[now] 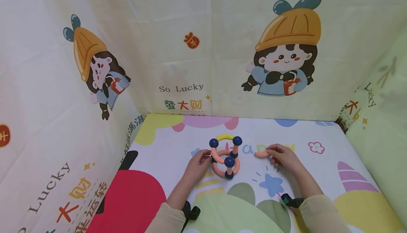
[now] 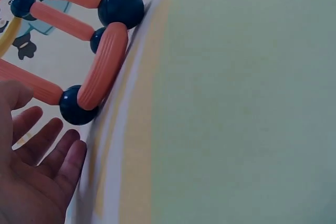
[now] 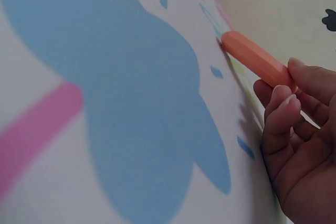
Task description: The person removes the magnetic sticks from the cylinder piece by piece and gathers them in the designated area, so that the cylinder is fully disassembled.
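Observation:
A toy frame of magnetic rods and balls (image 1: 229,162) stands on the table, with navy balls, orange rods and one yellow curved rod (image 1: 225,137) along its top back. My left hand (image 1: 199,163) is at its left side. In the left wrist view, the thumb (image 2: 18,95) overlaps an orange rod (image 2: 44,87), while the other fingers are loosely extended below; whether the thumb touches the rod cannot be told. To the right of the frame, my right hand (image 1: 285,157) pinches one end of a curved orange rod (image 1: 261,154). Its free end points left, apart from the frame.
A printed cloth with bright shapes covers the table (image 1: 305,134). Patterned fabric walls (image 1: 222,67) enclose the back and sides. A black object (image 1: 129,160) lies at the table's left edge, and a small camera is strapped to each wrist.

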